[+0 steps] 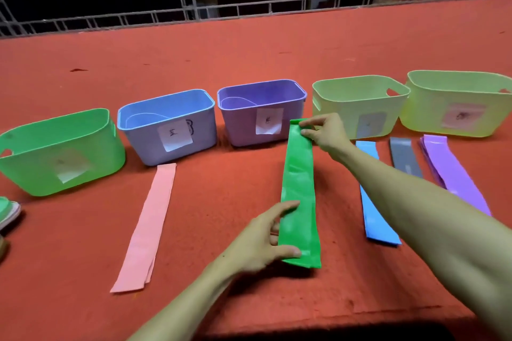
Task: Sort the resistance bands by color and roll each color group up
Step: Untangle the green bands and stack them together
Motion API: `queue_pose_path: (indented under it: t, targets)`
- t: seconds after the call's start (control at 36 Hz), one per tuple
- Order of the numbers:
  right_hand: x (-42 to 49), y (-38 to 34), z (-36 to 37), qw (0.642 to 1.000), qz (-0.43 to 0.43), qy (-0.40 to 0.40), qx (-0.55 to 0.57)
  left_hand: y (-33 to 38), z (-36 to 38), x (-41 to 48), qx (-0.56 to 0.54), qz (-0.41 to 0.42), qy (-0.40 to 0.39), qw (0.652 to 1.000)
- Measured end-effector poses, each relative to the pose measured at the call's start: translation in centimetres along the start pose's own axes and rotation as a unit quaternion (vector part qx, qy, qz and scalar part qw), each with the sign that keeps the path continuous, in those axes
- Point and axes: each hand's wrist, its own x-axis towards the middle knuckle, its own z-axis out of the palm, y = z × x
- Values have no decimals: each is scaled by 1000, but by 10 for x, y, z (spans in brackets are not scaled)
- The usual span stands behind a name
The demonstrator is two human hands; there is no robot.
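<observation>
A green resistance band (298,180) lies stretched lengthwise on the red surface in the middle. My right hand (324,133) pinches its far end. My left hand (266,241) grips its near end from the left side, thumb and forefinger round the edge. A pink band (149,227) lies flat to the left. To the right lie a blue band (374,216), a grey band (404,158) and a stack of purple bands (448,171), partly hidden behind my right forearm.
Five labelled bins stand in a row behind the bands: green (55,130), blue (166,108), purple (263,94) and two pale yellow-green ones (360,91) (460,83). A small stack of bands (7,210) pokes in at the left edge. A metal railing runs along the back.
</observation>
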Motion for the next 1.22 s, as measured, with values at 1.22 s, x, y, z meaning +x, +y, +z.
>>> queue_pose_path:
  t: [1.22]
  targets:
    - [1,84,33,984,-18,-39,-173,-21,-2,-24,270,108,87,953]
